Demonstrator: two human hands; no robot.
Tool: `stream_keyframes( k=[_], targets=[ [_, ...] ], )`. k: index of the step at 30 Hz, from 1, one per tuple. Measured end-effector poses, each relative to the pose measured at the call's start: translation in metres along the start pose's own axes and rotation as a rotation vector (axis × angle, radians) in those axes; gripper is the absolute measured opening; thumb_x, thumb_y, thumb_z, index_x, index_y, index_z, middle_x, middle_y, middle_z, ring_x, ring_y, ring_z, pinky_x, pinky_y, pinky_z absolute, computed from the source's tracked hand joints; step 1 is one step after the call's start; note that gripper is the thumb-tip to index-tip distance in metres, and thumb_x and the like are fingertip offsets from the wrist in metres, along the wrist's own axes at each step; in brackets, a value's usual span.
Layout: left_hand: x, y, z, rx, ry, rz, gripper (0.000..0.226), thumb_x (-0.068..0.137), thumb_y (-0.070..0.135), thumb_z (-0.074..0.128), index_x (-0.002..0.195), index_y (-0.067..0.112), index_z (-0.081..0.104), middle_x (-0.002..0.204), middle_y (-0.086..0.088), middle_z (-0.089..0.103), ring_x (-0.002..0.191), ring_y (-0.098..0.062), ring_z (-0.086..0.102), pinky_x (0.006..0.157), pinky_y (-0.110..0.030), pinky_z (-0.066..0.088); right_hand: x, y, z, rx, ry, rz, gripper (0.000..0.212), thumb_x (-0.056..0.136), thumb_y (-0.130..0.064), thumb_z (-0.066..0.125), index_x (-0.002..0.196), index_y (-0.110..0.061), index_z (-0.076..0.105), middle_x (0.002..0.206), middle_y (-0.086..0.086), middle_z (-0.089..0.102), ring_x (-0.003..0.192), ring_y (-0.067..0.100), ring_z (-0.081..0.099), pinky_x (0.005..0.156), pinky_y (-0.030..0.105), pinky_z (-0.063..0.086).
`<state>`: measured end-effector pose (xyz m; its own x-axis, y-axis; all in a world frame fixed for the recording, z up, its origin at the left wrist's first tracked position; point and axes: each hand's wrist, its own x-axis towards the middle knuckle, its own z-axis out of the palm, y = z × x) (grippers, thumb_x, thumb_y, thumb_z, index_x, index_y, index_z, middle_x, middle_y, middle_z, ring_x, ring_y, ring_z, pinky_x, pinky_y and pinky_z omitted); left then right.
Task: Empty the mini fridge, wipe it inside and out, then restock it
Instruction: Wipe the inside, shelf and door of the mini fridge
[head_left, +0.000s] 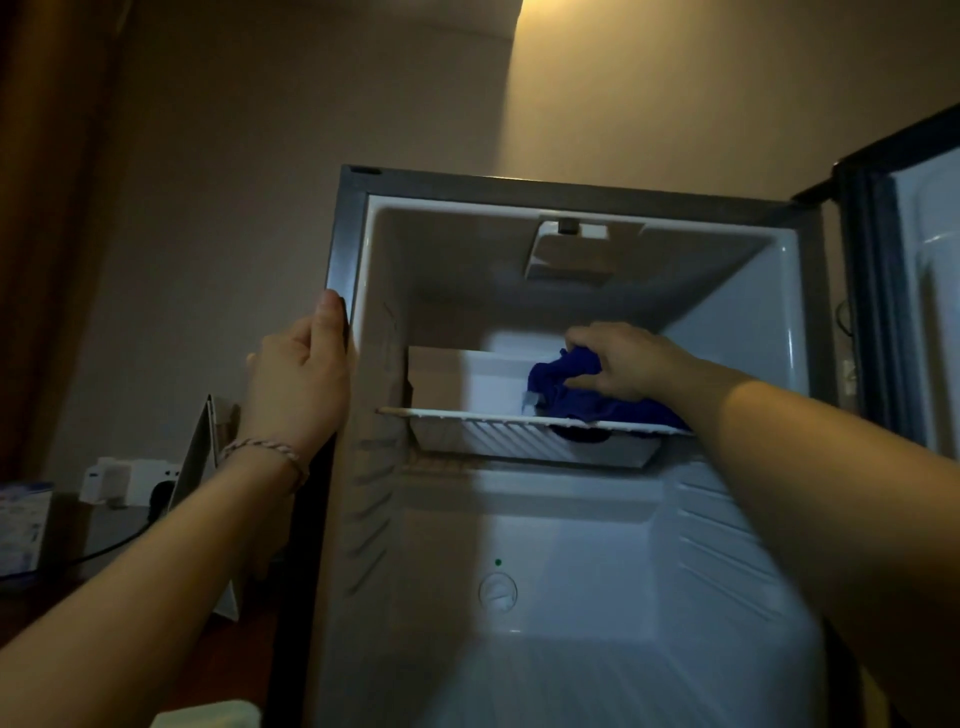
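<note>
Dim room, lamp glow upper centre; the mini fridge stands open and bare mid-frame; left hand grips its left edge, fingers curled; right hand bunches a blue cloth on the wire shelf; inside-wiping underway; next, I'd say, the lower walls.

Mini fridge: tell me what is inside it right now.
Inside the mini fridge a white wire shelf carries a blue cloth, gripped by the right hand. The floor below appears bare. The cloth and hand cover the shelf's right rear corner.
</note>
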<state>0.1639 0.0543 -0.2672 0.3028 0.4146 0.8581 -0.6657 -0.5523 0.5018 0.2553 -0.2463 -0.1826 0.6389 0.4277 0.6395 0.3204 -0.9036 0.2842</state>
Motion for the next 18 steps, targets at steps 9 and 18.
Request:
stream_keyframes(
  k=[9,18],
  targets=[
    [-0.002,-0.001,-0.001,-0.047,0.002,0.009,0.059,0.105,0.046,0.032,0.062,0.008,0.047,0.057,-0.008,0.045,0.051,-0.016,0.04,0.049,-0.026,0.025,-0.014,0.014,-0.017,-0.185,-0.093,0.193,0.026,0.091,-0.029,0.066,0.103,-0.027,0.043,0.1,0.0,0.045,0.094,0.027,0.051,0.071,0.037,0.041],
    [-0.005,0.005,-0.004,-0.056,0.036,0.014,0.057,0.106,0.041,0.031,0.057,0.012,0.041,0.053,-0.005,0.043,0.051,-0.009,0.04,0.05,-0.007,0.034,-0.018,0.014,-0.017,-0.193,-0.057,0.203,0.033,0.093,-0.036,0.067,0.114,-0.018,0.048,0.099,0.003,0.045,0.092,0.027,0.051,0.072,0.036,0.043]
  ],
)
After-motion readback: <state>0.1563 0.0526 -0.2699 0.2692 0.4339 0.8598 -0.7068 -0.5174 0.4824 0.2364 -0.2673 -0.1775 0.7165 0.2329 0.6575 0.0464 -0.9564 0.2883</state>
